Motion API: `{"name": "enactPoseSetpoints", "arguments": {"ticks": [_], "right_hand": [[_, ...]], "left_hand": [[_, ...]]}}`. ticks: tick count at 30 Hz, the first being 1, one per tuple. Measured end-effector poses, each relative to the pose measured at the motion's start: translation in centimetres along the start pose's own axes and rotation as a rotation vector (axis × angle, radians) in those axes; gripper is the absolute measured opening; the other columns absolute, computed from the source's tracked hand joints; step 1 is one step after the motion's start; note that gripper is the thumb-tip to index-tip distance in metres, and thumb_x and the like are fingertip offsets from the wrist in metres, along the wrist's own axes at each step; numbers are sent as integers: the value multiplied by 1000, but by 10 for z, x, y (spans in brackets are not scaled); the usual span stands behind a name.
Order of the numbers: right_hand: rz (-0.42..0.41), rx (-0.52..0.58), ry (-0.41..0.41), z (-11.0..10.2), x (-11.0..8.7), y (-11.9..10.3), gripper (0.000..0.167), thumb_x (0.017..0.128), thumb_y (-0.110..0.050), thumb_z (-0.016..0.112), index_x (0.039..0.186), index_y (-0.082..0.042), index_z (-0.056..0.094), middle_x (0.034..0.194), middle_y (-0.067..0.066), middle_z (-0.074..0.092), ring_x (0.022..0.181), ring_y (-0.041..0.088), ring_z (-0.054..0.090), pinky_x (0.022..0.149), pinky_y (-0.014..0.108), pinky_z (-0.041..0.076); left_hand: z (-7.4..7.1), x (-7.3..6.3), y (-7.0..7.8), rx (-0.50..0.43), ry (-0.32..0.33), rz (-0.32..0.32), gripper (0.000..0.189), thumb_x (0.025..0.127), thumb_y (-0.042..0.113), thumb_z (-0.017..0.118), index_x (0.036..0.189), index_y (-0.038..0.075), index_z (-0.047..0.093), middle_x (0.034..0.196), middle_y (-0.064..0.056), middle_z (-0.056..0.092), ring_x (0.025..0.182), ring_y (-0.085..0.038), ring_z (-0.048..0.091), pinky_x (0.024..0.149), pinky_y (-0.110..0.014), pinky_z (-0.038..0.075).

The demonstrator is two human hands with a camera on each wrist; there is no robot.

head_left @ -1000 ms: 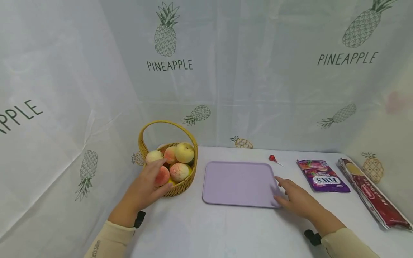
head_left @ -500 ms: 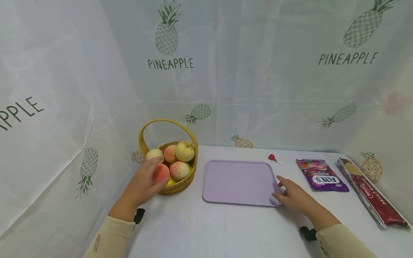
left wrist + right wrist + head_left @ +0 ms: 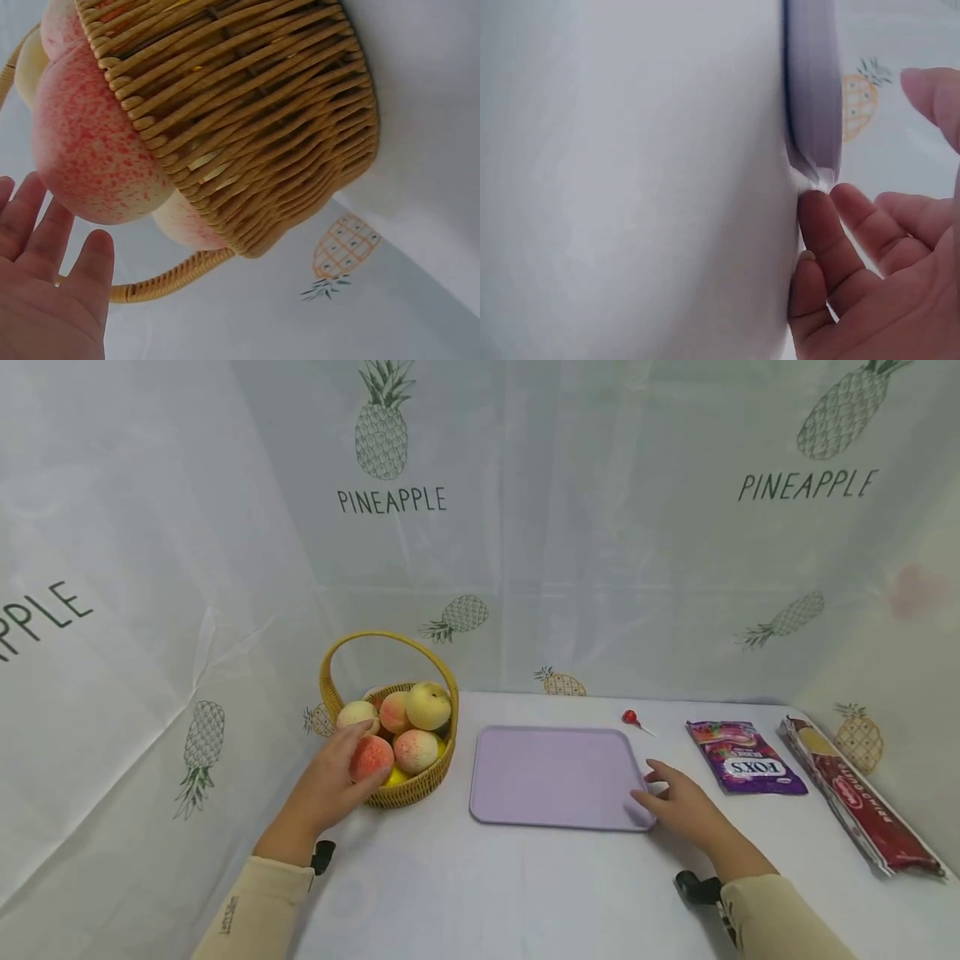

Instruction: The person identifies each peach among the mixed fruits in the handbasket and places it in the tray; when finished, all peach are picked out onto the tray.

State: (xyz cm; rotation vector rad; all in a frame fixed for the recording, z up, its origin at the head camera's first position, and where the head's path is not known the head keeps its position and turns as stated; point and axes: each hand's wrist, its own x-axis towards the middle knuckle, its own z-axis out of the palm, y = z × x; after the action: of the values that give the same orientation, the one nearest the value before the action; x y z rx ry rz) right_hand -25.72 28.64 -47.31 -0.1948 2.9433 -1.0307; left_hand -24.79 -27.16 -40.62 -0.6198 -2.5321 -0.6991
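Observation:
A wicker basket (image 3: 422, 787) with a tall handle holds several peaches. My left hand (image 3: 321, 793) is spread at the basket's near left side, around a red peach (image 3: 372, 757). In the left wrist view, the fingers of that left hand (image 3: 49, 285) lie right by the speckled peach (image 3: 97, 142); whether they touch it I cannot tell. A flat lilac tray (image 3: 555, 777) rests on the table. Fingers loosely bent, my right hand (image 3: 686, 810) is at its right edge. From the right wrist, its fingertips appear just beside the tray's corner (image 3: 815, 90), with the thumb apart.
Behind the tray, toward the right, lies a red lollipop (image 3: 631, 717). Farther right are a purple Fox's sweet bag (image 3: 748, 760) and a long red biscuit packet (image 3: 855, 797). Pineapple-printed white cloth (image 3: 570, 568) hangs behind and at both sides.
My left hand has drawn back slightly left, its fingers now beside the red peach rather than over it. The right hand has shifted slightly toward the tray's corner. The head view has tilted down a little.

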Motion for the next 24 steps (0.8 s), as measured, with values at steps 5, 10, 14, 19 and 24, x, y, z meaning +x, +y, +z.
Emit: {"name": "enactPoseSetpoints", "arguments": {"ticks": [5, 10, 14, 19, 24], "right_hand": [[27, 22, 5, 0, 0, 7, 82, 97, -45, 67, 153, 6, 37, 136, 27, 60, 111, 37, 63, 85, 44, 57], [27, 14, 15, 0, -3, 13, 82, 95, -47, 70, 150, 7, 41, 130, 24, 64, 106, 31, 63, 83, 41, 54], [11, 8, 40, 1, -4, 16, 80, 93, -46, 74, 147, 6, 46, 122, 20, 67, 99, 25, 61, 79, 36, 51], [-9, 6, 62, 4, -3, 17, 76, 90, -43, 78, 141, 7, 53, 109, 13, 67, 93, 22, 58, 78, 36, 49], [-11, -45, 68, 8, -2, 19, 75, 88, -45, 79, 139, 6, 57, 109, 11, 67, 95, 23, 58, 80, 41, 49]], "left_hand": [[0, 0, -2, -4, -10, -31, 74, 92, 35, 77, 153, 9, 43, 151, -12, 49, 132, -34, 51, 104, -59, 49], [3, 2, -3, -4, -22, -50, 75, 92, 37, 77, 152, 7, 43, 150, -13, 50, 132, -34, 51, 104, -59, 48], [6, 4, -6, 1, -43, -67, 76, 93, 39, 75, 153, 7, 42, 151, -13, 49, 134, -34, 50, 105, -60, 47], [8, 4, -8, -2, -58, -94, 77, 93, 41, 75, 154, 8, 41, 151, -12, 48, 133, -34, 49, 105, -60, 48], [10, 5, -10, -19, -76, -112, 77, 94, 40, 75, 154, 8, 41, 152, -12, 47, 135, -33, 48, 107, -59, 46]]}}
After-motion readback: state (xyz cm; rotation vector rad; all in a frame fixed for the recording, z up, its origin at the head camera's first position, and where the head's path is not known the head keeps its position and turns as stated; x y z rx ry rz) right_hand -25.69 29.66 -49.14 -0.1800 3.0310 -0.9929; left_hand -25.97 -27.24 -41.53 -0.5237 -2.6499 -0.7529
